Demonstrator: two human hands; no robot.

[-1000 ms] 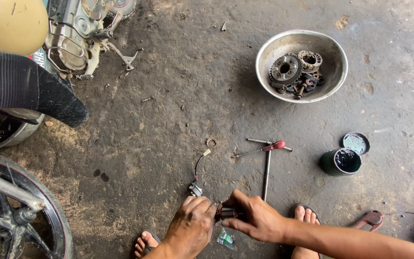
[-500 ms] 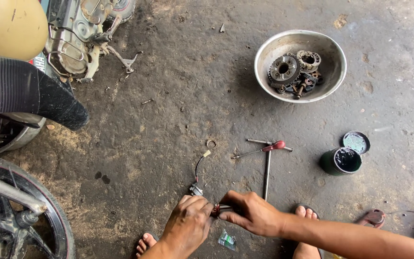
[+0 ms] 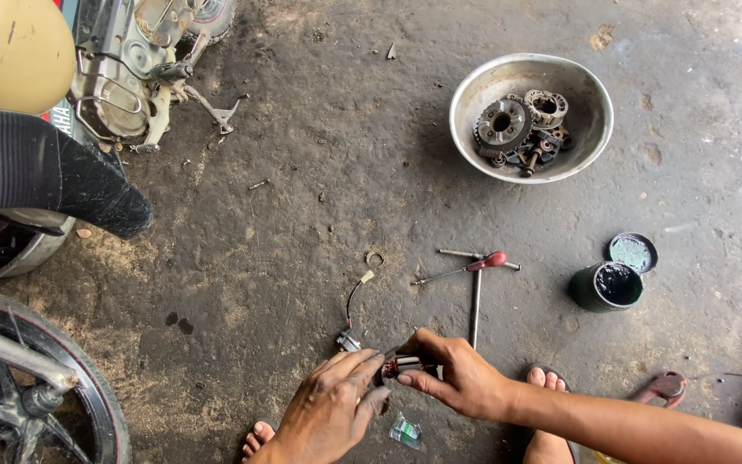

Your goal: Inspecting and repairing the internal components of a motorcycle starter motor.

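Low over the concrete floor (image 3: 319,223), the right hand (image 3: 455,378) pinches a small copper-wound motor part (image 3: 405,368), its grip clamped on it. The left hand (image 3: 332,411) closes loosely around the part's left end. A T-handle wrench (image 3: 476,288) lies just beyond.

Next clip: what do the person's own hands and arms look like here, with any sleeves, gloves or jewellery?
Both hands are bare: no gloves, rings or bracelets show. The left hand enters from the bottom edge, so only hand and wrist show, smudged with dark grime on the fingers. The right hand leads to a bare forearm that runs to the lower right corner with no sleeve or watch in view.
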